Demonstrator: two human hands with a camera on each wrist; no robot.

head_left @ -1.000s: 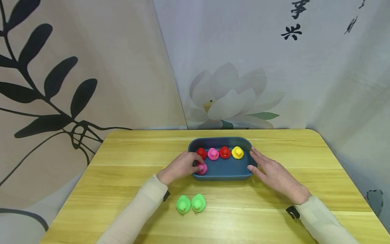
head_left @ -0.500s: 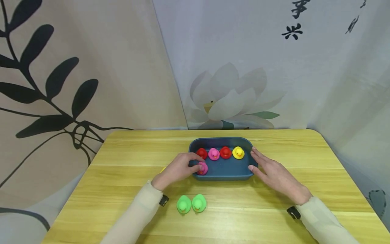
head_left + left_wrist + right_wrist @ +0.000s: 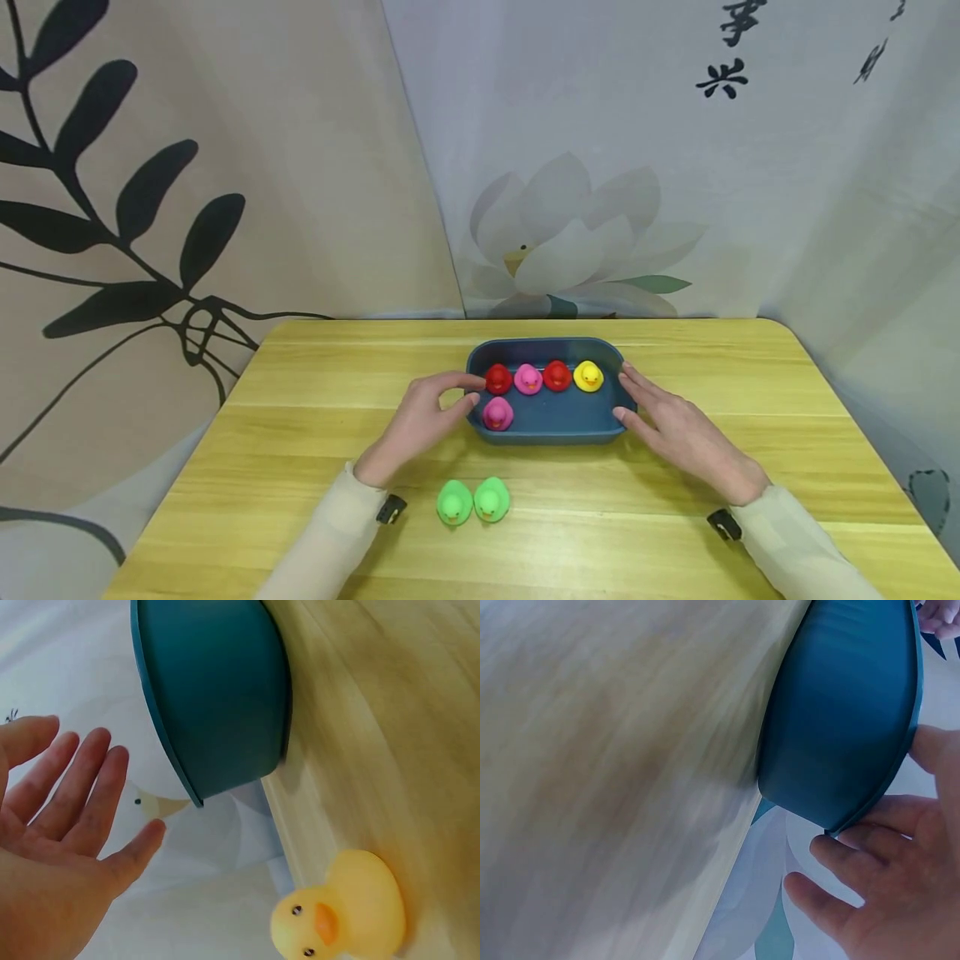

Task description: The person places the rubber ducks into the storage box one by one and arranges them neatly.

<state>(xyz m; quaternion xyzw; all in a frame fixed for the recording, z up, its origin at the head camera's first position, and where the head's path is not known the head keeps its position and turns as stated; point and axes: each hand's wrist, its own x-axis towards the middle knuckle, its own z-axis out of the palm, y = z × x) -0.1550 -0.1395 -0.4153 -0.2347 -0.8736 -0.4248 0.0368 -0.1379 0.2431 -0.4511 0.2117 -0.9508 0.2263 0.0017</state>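
Observation:
A dark blue tray (image 3: 570,437) holds several small rubber ducks. Its back row has a red duck (image 3: 498,379), a pink duck (image 3: 528,379), a second red duck (image 3: 557,376) and a yellow duck (image 3: 588,377). Another pink duck (image 3: 498,414) sits at the front left corner inside. My left hand (image 3: 417,425) is empty at the tray's left end, thumb and fingers spread apart. At the right end, my right hand (image 3: 686,433) rests its fingertips on the rim, fingers fairly straight.
Two green ducks (image 3: 454,502) stand side by side on the wooden table (image 3: 637,542), in front of the tray. A loose yellow duck (image 3: 345,915) on the table shows in the left wrist view; my left hand hides it from the head camera. Printed curtains (image 3: 337,167) hang behind.
My left hand has let go of the front pink duck and drawn back left, out of the tray. That duck stays in the corner. My right hand keeps its place.

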